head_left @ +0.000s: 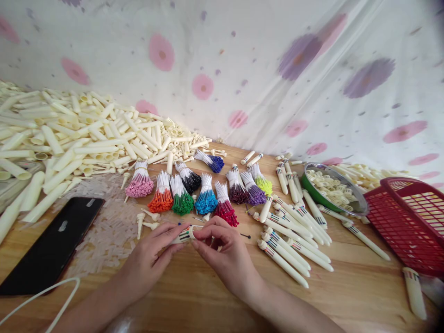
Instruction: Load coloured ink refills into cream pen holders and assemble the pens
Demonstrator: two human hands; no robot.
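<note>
My left hand (pixel 147 259) is closed around a cream multicolour pen (pixel 181 236), whose coloured sliders show in slots near its end. The fingers of my right hand (pixel 227 259) pinch at that same end; whether they also hold a small part there is hidden. Just beyond my hands stand bundles of thin white sticks with coloured ends, among them a red bundle (pixel 227 208), a light blue bundle (pixel 206 199), a green bundle (pixel 182 199) and an orange bundle (pixel 161 196). Small cream plug-like pieces (pixel 140 224) lie beside my left hand.
Cream pen barrels (pixel 58 129) form a large heap at left. A black phone (pixel 52 245) lies by scattered clear tubes (pixel 100 236) and a white cable (pixel 65 282). Assembled-looking pens (pixel 287 259), a green bowl (pixel 319 199) of cream parts and a red basket (pixel 405 231) are at right.
</note>
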